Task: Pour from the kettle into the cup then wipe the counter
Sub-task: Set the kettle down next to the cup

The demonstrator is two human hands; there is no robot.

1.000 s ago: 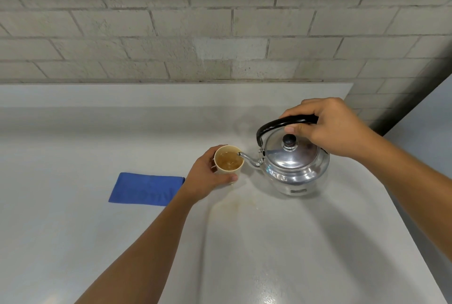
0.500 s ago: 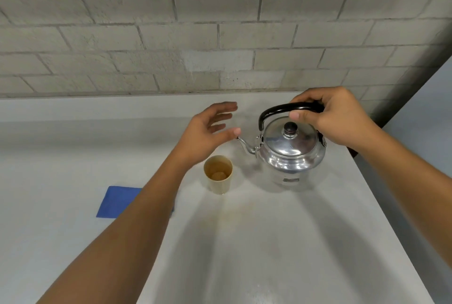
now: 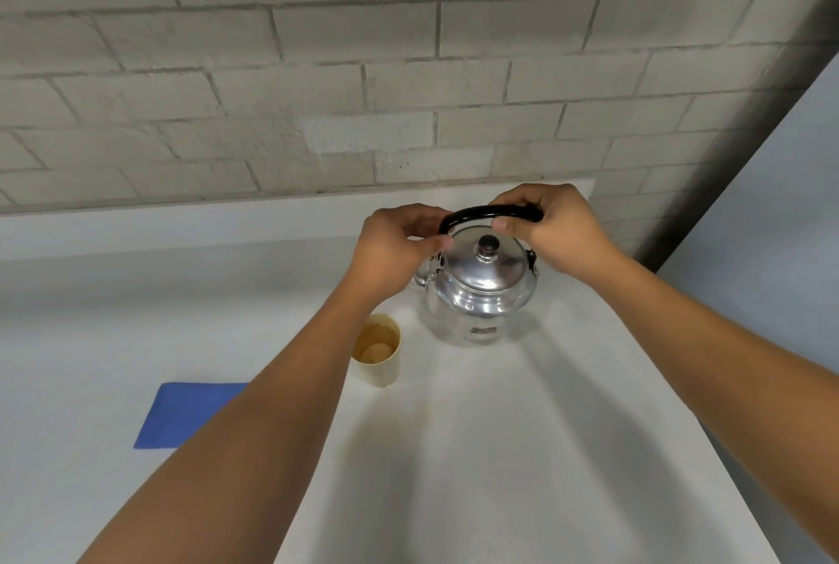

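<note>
A shiny metal kettle (image 3: 481,291) with a black handle and knob stands upright on the white counter (image 3: 522,450). My right hand (image 3: 554,232) grips the right part of the handle. My left hand (image 3: 395,250) pinches the handle's left end, hiding most of the spout. A beige cup (image 3: 379,354) holding brownish liquid stands just in front and left of the kettle, free of both hands. A folded blue cloth (image 3: 181,413) lies flat further left, partly hidden behind my left forearm.
A grey brick wall (image 3: 408,64) rises behind the counter's raised back ledge. The counter's right edge runs diagonally beside a pale floor and a dark corner at the right. A faint brownish stain (image 3: 377,436) marks the counter in front of the cup.
My left hand let go of the cup, rose, and closed on the kettle handle's left end. The kettle went from tilted over the cup to upright on the counter.
</note>
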